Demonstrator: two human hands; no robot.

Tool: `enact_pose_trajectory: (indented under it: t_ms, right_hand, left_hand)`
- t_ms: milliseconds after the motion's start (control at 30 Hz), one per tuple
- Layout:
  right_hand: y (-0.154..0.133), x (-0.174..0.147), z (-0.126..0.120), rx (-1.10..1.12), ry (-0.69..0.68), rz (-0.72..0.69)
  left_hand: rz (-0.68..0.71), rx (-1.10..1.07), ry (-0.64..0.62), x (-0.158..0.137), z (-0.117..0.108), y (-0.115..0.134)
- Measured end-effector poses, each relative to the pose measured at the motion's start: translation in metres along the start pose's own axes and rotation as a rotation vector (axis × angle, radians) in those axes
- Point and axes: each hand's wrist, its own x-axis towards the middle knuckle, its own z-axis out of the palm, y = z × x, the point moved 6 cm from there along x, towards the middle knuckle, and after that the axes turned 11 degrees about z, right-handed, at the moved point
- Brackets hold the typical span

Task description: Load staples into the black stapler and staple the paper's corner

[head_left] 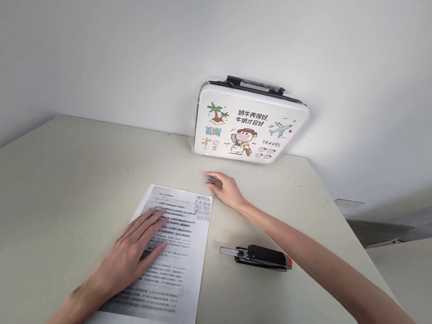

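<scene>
Evidently, the right hand's [228, 190] fingers pinch a small grey piece [210, 180]; rightward and nearer the body from them lies the stapler [265, 257], long axis crosswise, right arm closer. The left hand's [129, 251] fingers rest slightly spread on a printed sheet [166, 289]. Beyond the right fingers, a case [250, 124] reads "TRAVEL" and "奶牛养得好, 牛奶才会好".

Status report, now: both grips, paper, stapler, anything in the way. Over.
Left grip flat on printed paper; right grip around small grey item. Stapler right of paper, metal tray jutting out. White case upright beyond, apart from both grips.
</scene>
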Motion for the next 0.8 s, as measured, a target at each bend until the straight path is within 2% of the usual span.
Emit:
enact_pose_trajectory:
  t_ms: [167, 233, 300, 367, 433, 533, 633, 700, 800]
  right_hand:
    - [-0.043, 0.039, 0.055, 0.038, -0.171, -0.096]
    - [-0.057, 0.046, 0.063, 0.033, -0.238, -0.14]
    - [-0.067, 0.043, 0.057, 0.008, -0.268, -0.198]
    - [-0.071, 0.03, 0.034, -0.02, -0.236, -0.229]
    - [-0.066, 0.006, 0.0, -0.033, -0.2, -0.184]
    - [-0.048, -0.049, -0.055, -0.032, -0.212, -0.022]
    - [-0.027, -0.118, -0.104, -0.067, -0.192, 0.162]
    - [-0.015, -0.164, -0.123, -0.061, -0.201, 0.244]
    - [0.0, -0.22, -0.135, -0.055, -0.186, 0.309]
  left_hand:
    - [-0.014, -0.005, 0.005, 0.0, -0.004, 0.003]
    - [-0.018, -0.005, 0.005, 0.0, -0.005, 0.003]
    - [-0.023, -0.003, 0.002, 0.0, -0.005, 0.004]
    - [-0.031, 0.004, -0.004, -0.001, -0.004, 0.004]
    - [-0.037, 0.012, -0.006, -0.002, -0.003, 0.003]
    - [-0.034, 0.011, 0.014, -0.002, -0.003, 0.002]
    - [-0.025, 0.006, 0.032, -0.001, -0.003, 0.002]
    - [-0.023, 0.016, 0.028, 0.0, -0.003, 0.002]
    - [-0.031, 0.046, 0.0, 0.001, -0.001, 0.001]
